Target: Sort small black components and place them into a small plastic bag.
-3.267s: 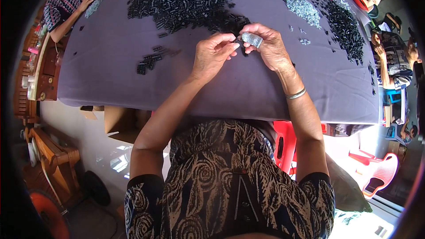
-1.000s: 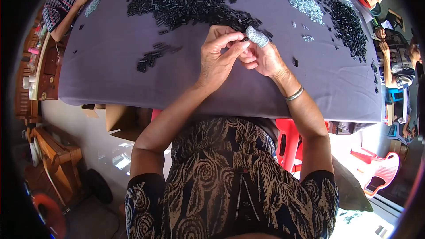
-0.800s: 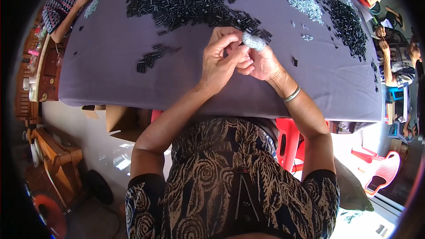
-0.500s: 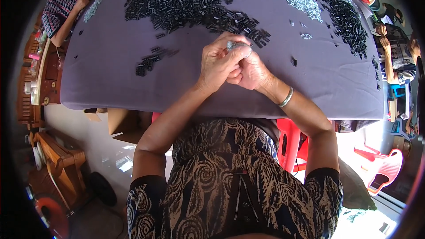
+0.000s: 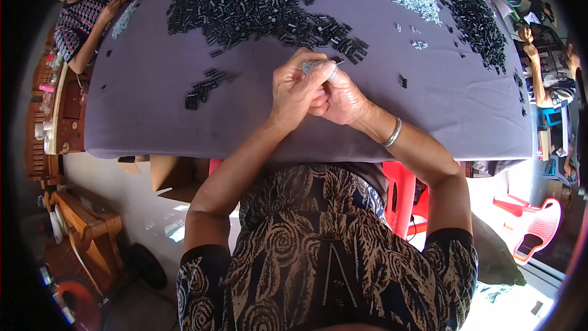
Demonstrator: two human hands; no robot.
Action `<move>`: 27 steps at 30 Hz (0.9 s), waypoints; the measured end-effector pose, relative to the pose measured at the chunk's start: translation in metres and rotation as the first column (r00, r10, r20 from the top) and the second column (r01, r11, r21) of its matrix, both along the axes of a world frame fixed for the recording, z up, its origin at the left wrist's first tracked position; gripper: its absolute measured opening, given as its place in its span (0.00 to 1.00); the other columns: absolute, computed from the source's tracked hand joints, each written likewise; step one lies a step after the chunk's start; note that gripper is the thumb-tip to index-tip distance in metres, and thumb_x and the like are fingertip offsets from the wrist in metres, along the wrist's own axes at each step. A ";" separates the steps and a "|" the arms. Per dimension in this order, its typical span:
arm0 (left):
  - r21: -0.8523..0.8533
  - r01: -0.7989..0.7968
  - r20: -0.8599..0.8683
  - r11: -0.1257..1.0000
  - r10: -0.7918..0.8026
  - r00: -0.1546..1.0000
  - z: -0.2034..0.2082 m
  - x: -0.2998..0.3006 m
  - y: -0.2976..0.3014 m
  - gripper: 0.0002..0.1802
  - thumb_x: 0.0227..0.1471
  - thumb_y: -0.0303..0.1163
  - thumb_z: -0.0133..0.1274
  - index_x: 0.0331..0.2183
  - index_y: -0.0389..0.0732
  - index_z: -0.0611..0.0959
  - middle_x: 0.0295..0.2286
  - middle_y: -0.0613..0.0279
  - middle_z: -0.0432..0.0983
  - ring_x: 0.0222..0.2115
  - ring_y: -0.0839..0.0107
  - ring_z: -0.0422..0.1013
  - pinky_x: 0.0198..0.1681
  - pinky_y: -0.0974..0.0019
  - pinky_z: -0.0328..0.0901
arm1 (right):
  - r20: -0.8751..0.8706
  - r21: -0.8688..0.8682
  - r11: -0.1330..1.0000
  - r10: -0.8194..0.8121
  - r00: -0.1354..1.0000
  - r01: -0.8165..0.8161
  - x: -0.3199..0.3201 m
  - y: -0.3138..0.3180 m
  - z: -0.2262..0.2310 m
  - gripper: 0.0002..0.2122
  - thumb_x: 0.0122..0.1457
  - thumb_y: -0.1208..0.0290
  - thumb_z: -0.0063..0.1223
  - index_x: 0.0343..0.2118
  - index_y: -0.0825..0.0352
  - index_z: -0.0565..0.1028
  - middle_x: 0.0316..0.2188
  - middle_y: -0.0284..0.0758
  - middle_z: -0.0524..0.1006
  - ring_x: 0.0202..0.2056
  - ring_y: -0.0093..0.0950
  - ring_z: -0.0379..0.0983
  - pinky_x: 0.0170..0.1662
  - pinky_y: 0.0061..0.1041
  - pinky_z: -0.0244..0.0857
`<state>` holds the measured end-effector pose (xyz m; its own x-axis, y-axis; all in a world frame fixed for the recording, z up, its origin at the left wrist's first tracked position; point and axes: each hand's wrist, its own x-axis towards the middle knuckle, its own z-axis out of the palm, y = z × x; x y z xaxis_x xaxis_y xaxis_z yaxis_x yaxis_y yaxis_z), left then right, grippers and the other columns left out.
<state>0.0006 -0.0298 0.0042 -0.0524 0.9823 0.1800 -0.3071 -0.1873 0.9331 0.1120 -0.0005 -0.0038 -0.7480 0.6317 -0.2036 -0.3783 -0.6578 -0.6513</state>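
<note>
My left hand (image 5: 289,95) and my right hand (image 5: 349,103) are pressed together above the near part of the table, fingers closed. A cluster of small silver metal pieces (image 5: 310,67) shows between the curled fingers and thumb of my left hand. At the fingertips by my right hand a small black cylindrical piece (image 5: 339,60) sticks out. The fingers partly hide how it is gripped. Just beyond the hands, black pieces (image 5: 350,48) trail off from a large heap of black cylindrical pieces (image 5: 245,6).
A purple-grey cloth (image 5: 226,129) covers the table. Loose black pieces (image 5: 205,89) lie to the left. A silver pile (image 5: 411,0) and another black heap (image 5: 471,27) lie at the right. One person (image 5: 92,18) sits far left, others at right. A red chair (image 5: 401,199) stands below the table edge.
Both hands stay joined and have shifted slightly left in the view. The black piece at the fingertips now shows more plainly. The table heaps look unchanged.
</note>
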 end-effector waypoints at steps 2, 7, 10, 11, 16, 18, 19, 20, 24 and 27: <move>0.063 0.048 -0.030 0.997 -0.046 0.998 0.005 -0.003 0.002 0.09 0.52 0.31 0.50 0.34 0.36 0.77 0.31 0.62 0.74 0.28 0.82 0.66 0.30 0.80 0.62 | -0.061 0.016 0.998 0.062 0.996 -0.062 0.001 0.007 0.002 0.17 0.54 0.49 0.45 0.26 0.60 0.69 0.14 0.19 0.57 0.13 0.12 0.48 0.16 0.12 0.40; 0.191 0.078 -0.133 0.978 -0.053 0.990 0.007 -0.016 0.017 0.08 0.47 0.22 0.55 0.33 0.33 0.77 0.29 0.66 0.68 0.31 0.82 0.66 0.29 0.79 0.65 | -0.070 0.033 0.995 0.099 0.993 -0.097 0.010 0.016 0.017 0.17 0.55 0.49 0.41 0.24 0.60 0.66 0.14 0.20 0.54 0.14 0.11 0.45 0.15 0.11 0.36; 0.196 0.025 -0.221 0.980 0.019 0.975 0.007 -0.025 0.019 0.06 0.44 0.22 0.58 0.29 0.32 0.79 0.29 0.65 0.69 0.27 0.80 0.68 0.28 0.78 0.65 | 0.110 0.076 0.979 0.181 0.977 -0.190 0.017 0.028 0.013 0.21 0.55 0.44 0.41 0.23 0.60 0.68 0.14 0.21 0.57 0.14 0.11 0.47 0.14 0.11 0.39; 0.240 -0.036 -0.323 0.970 0.115 0.939 0.009 -0.033 0.018 0.07 0.43 0.19 0.57 0.30 0.32 0.79 0.29 0.66 0.69 0.26 0.80 0.68 0.28 0.78 0.64 | 0.353 0.247 0.964 0.008 0.936 -0.101 0.019 0.030 0.023 0.20 0.55 0.45 0.42 0.23 0.60 0.68 0.13 0.21 0.59 0.14 0.11 0.49 0.14 0.11 0.40; 0.345 -0.160 -0.858 0.925 0.380 0.345 0.019 -0.091 0.006 0.11 0.39 0.26 0.60 0.30 0.34 0.80 0.22 0.57 0.71 0.22 0.69 0.71 0.27 0.70 0.64 | 0.420 0.699 0.701 -0.563 0.712 0.142 0.058 0.058 0.045 0.05 0.55 0.70 0.51 0.25 0.63 0.74 0.15 0.23 0.65 0.14 0.10 0.53 0.15 0.12 0.46; 0.322 -0.204 -0.901 0.925 0.365 0.233 0.015 -0.110 -0.002 0.10 0.39 0.30 0.60 0.29 0.38 0.81 0.26 0.56 0.73 0.25 0.56 0.71 0.29 0.59 0.66 | 0.459 0.806 0.592 -0.600 0.655 -0.022 0.079 0.072 0.042 0.03 0.53 0.74 0.50 0.30 0.63 0.75 0.19 0.24 0.67 0.16 0.08 0.54 0.16 0.10 0.43; 0.313 -0.219 -0.927 0.924 0.347 0.141 0.014 -0.114 -0.006 0.10 0.39 0.30 0.59 0.29 0.39 0.81 0.27 0.57 0.72 0.27 0.57 0.71 0.32 0.59 0.66 | 0.558 0.782 0.612 -0.601 0.572 -0.119 0.083 0.074 0.046 0.03 0.52 0.75 0.51 0.29 0.66 0.75 0.20 0.24 0.69 0.19 0.10 0.59 0.19 0.11 0.50; 0.312 -0.215 -0.927 0.925 0.346 0.142 0.013 -0.117 -0.009 0.10 0.39 0.30 0.59 0.29 0.39 0.81 0.27 0.57 0.72 0.27 0.57 0.71 0.32 0.59 0.66 | 0.558 0.781 0.613 -0.603 0.570 -0.116 0.085 0.076 0.041 0.03 0.52 0.75 0.51 0.29 0.66 0.75 0.20 0.24 0.69 0.19 0.10 0.59 0.19 0.11 0.50; 0.388 -0.188 -0.917 0.902 0.399 0.022 0.010 -0.120 -0.013 0.12 0.37 0.27 0.60 0.30 0.40 0.81 0.29 0.58 0.69 0.32 0.58 0.69 0.36 0.60 0.65 | 0.523 0.845 0.419 -0.524 0.673 -0.331 0.080 0.077 0.023 0.05 0.48 0.75 0.56 0.29 0.67 0.75 0.21 0.32 0.74 0.25 0.21 0.69 0.30 0.21 0.64; 0.424 -0.178 -0.901 0.888 0.433 0.009 0.008 -0.118 -0.012 0.14 0.37 0.26 0.59 0.33 0.39 0.80 0.31 0.58 0.69 0.34 0.58 0.68 0.38 0.61 0.64 | 0.501 0.863 0.252 -0.542 0.675 -0.438 0.065 0.065 0.029 0.05 0.46 0.79 0.53 0.29 0.68 0.75 0.24 0.34 0.73 0.27 0.27 0.70 0.31 0.25 0.65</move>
